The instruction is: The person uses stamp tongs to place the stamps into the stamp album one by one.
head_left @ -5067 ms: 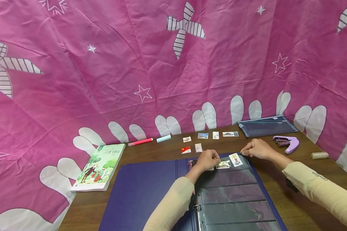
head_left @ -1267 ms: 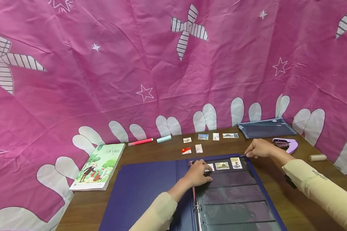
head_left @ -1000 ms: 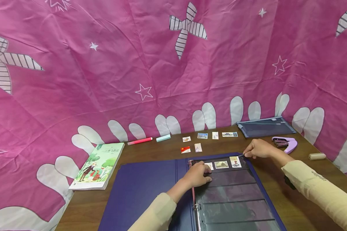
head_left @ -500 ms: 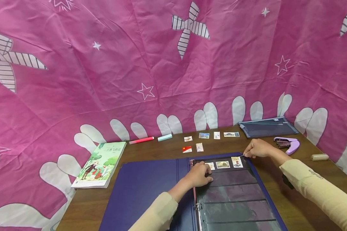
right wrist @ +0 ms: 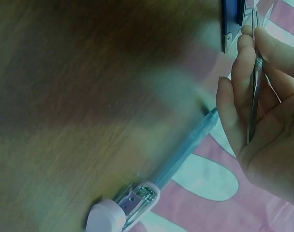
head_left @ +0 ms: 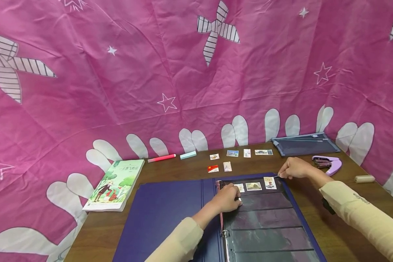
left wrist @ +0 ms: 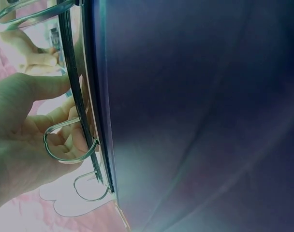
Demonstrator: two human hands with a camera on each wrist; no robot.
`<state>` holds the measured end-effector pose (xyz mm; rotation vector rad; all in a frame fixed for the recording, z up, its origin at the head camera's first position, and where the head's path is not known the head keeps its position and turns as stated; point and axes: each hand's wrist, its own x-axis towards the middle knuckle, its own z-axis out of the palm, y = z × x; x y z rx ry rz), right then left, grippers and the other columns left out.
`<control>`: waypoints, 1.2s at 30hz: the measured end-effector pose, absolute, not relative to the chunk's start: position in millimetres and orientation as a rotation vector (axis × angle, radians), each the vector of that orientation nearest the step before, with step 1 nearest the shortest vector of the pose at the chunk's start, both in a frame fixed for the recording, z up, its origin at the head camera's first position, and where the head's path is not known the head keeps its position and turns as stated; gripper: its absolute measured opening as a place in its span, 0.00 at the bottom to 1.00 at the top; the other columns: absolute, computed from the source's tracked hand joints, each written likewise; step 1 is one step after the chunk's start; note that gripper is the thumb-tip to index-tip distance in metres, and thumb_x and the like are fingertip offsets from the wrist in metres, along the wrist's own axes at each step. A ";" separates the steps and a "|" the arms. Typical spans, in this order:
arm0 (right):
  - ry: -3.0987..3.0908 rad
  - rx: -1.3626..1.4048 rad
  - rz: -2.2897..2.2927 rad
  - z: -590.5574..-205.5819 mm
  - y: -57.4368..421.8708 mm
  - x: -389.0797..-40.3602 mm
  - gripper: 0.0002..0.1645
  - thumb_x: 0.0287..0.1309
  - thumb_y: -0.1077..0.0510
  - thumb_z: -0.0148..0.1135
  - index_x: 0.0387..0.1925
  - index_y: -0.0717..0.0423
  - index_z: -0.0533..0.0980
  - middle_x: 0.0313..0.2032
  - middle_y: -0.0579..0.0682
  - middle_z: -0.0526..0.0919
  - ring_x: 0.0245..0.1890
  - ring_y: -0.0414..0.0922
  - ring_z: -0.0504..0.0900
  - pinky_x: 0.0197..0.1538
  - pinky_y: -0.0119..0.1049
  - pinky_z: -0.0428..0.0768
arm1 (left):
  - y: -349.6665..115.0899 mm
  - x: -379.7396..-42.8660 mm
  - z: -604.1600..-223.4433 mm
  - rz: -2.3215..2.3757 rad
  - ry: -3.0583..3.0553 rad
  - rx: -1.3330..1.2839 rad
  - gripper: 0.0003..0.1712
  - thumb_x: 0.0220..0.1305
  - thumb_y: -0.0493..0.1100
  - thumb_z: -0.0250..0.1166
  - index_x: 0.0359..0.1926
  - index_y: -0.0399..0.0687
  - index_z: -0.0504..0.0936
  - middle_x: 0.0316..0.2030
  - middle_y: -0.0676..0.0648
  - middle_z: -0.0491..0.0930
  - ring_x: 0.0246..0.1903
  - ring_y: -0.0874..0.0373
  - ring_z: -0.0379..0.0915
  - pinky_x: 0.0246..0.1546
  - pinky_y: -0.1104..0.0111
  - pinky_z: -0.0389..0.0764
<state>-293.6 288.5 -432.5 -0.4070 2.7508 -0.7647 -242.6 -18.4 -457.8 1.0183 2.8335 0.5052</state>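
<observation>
An open blue ring binder point(head_left: 170, 214) shows a black pocket page point(head_left: 265, 218). Three stamps sit in its top row: one partly behind my left fingers, a landscape stamp point(head_left: 253, 186) in the middle and an upright stamp point(head_left: 270, 183) on the right. My left hand point(head_left: 227, 198) rests on the page's upper left, beside the metal rings point(left wrist: 69, 145), fingers gently bent. My right hand point(head_left: 294, 168) pinches metal tweezers point(right wrist: 256, 92) at the page's top right corner. The tweezer tips reach the right stamp's upper edge.
Several loose stamps point(head_left: 232, 153) lie beyond the binder. A green book point(head_left: 116, 185), a pink marker point(head_left: 162, 158) and a pale blue stick point(head_left: 188, 155) are at left and back. A zip pouch point(head_left: 306, 145), purple stapler point(head_left: 333, 166) and cream eraser-like block point(head_left: 365, 178) stand right.
The right stamp, tilted earlier, now stands straight in the top row. My left hand has left the middle stamp and shifted toward the rings. My right hand stays near the corner.
</observation>
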 end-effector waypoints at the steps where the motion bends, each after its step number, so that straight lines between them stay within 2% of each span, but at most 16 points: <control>1: 2.751 -0.400 -0.767 -433.0 288.1 -294.0 0.11 0.47 0.58 0.64 0.32 0.59 0.85 0.20 0.47 0.84 0.19 0.38 0.76 0.25 0.31 0.70 | -18.2 -242.7 -458.1 0.493 2.837 1.017 0.09 0.52 0.43 0.68 0.32 0.46 0.78 0.32 0.52 0.74 0.34 0.60 0.69 0.36 0.75 0.70; 12: 2.758 -0.491 -0.729 -432.7 285.5 -300.0 0.08 0.46 0.60 0.65 0.29 0.58 0.85 0.20 0.46 0.84 0.18 0.37 0.75 0.24 0.29 0.71 | -17.9 -241.6 -458.0 0.485 2.836 1.001 0.08 0.52 0.44 0.68 0.30 0.47 0.77 0.30 0.53 0.71 0.32 0.61 0.64 0.36 0.76 0.65; 22: 2.725 -0.579 -0.692 -425.6 279.3 -303.1 0.07 0.47 0.62 0.65 0.29 0.61 0.85 0.25 0.48 0.86 0.18 0.35 0.74 0.24 0.29 0.72 | -16.1 -242.8 -457.4 0.476 2.837 0.995 0.08 0.53 0.43 0.67 0.29 0.48 0.76 0.30 0.54 0.71 0.32 0.61 0.63 0.36 0.75 0.65; 26: 2.694 -0.607 -0.675 -421.8 278.9 -305.8 0.08 0.48 0.62 0.65 0.30 0.63 0.84 0.28 0.51 0.87 0.21 0.34 0.75 0.25 0.29 0.74 | -16.1 -243.9 -456.7 0.468 2.838 1.002 0.08 0.53 0.43 0.67 0.28 0.48 0.76 0.30 0.54 0.72 0.33 0.61 0.63 0.37 0.75 0.65; 32: 2.683 -0.658 -0.646 -415.0 286.3 -311.6 0.12 0.50 0.58 0.65 0.35 0.61 0.84 0.35 0.55 0.87 0.31 0.33 0.78 0.32 0.29 0.76 | -16.1 -244.4 -456.4 0.538 2.812 1.001 0.08 0.53 0.42 0.67 0.24 0.49 0.76 0.29 0.54 0.74 0.33 0.62 0.64 0.34 0.77 0.65; 36: 2.801 -0.639 -0.658 -412.3 279.0 -316.7 0.13 0.52 0.56 0.64 0.37 0.58 0.84 0.36 0.54 0.87 0.35 0.40 0.81 0.38 0.36 0.78 | -17.2 -243.0 -456.3 0.557 2.815 0.987 0.08 0.52 0.41 0.67 0.23 0.49 0.75 0.27 0.55 0.73 0.32 0.63 0.63 0.33 0.78 0.63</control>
